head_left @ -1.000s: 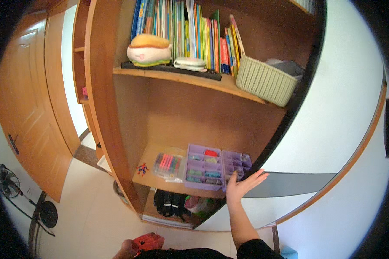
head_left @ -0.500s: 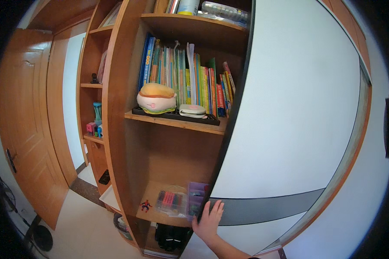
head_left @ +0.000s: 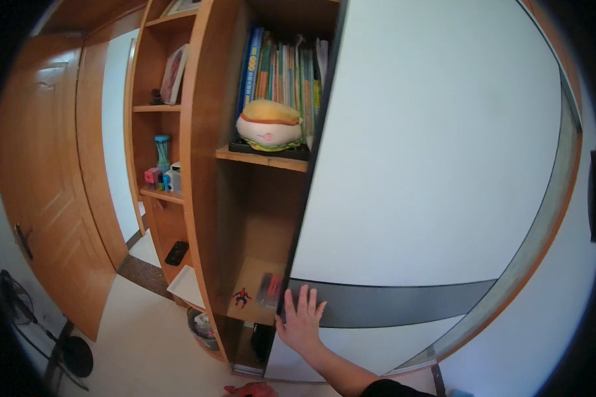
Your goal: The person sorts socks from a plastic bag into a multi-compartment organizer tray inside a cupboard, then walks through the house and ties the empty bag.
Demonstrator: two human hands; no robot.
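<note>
My right hand [head_left: 301, 324] lies with fingers spread against the left edge of a white sliding cabinet door [head_left: 430, 165], over its grey band [head_left: 391, 303]. It grips nothing. The door covers the right part of the wooden bookcase. Left of its black edge, a burger-shaped plush toy [head_left: 269, 126] sits in front of upright books [head_left: 288, 69]. On the shelf beside my hand are a small red and blue figure [head_left: 242, 298] and part of a clear case [head_left: 269, 289] with red items. My left hand is not in view.
Narrow side shelves [head_left: 157, 108] hold a cup of blue sticks [head_left: 163, 152] and a black phone-like object [head_left: 177, 253]. A bin [head_left: 204, 329] stands below. Further left are a wooden door [head_left: 56, 185] and a black fan-like stand [head_left: 76, 356]. A reddish shape [head_left: 251, 390], unclear, shows at the bottom.
The sliding door has moved left under my right hand. It now hides the purple box, the white pouch and many books. The view has also shifted, and a reddish shape has appeared below.
</note>
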